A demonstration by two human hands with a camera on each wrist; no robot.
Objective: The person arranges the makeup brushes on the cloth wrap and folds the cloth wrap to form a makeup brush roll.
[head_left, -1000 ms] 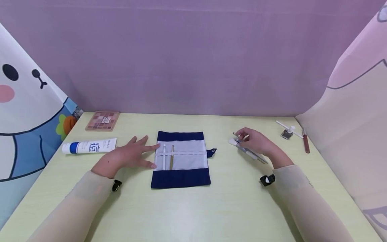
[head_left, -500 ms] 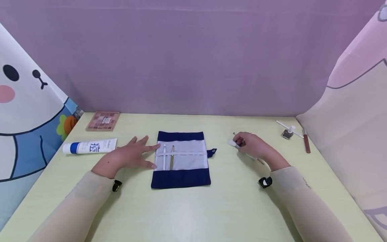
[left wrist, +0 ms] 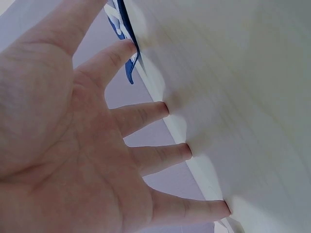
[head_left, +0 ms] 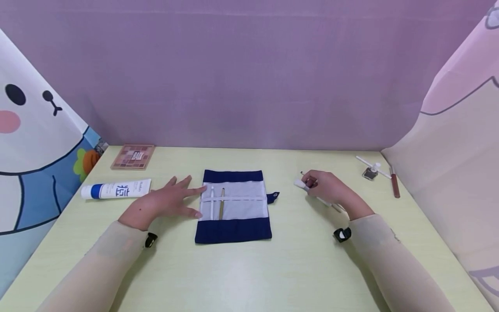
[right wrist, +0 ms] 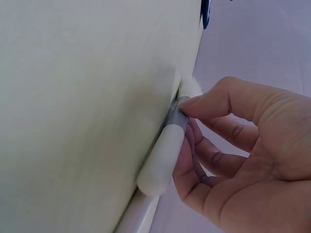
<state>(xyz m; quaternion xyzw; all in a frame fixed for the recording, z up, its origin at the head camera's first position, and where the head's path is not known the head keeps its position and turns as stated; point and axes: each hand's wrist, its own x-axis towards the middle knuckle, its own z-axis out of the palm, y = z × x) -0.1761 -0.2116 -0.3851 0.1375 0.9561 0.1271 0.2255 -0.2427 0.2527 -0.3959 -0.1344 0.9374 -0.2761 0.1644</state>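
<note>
A navy and grey fabric brush roll (head_left: pixel 234 232) lies unrolled at the middle of the table, with a white stick (head_left: pixel 212 203) and a gold one (head_left: pixel 221 203) tucked under its strap. My left hand (head_left: pixel 165 201) is spread flat on the left, thumb and index fingertips on the roll's edge. To the right, my right hand (head_left: pixel 325 188) pinches a makeup brush by its silver ferrule. That makeup brush (right wrist: pixel 163 160) has a thick white handle and white bristles, and lies close along the tabletop. A second slim handle (right wrist: pixel 133 216) shows just beyond it.
A white and blue tube (head_left: pixel 121 189) lies left of my left hand, a pink palette (head_left: pixel 132 157) behind it. Far right are a small bottle (head_left: pixel 370 173), a white stick (head_left: pixel 363 160) and a brown-handled tool (head_left: pixel 395 185). A purple curtain (head_left: pixel 249 78) closes off the back.
My right hand has come down slightly and to the left, its fingers closing on the makeup brush; over the last half second it holds still. The left hand stays in place.
</note>
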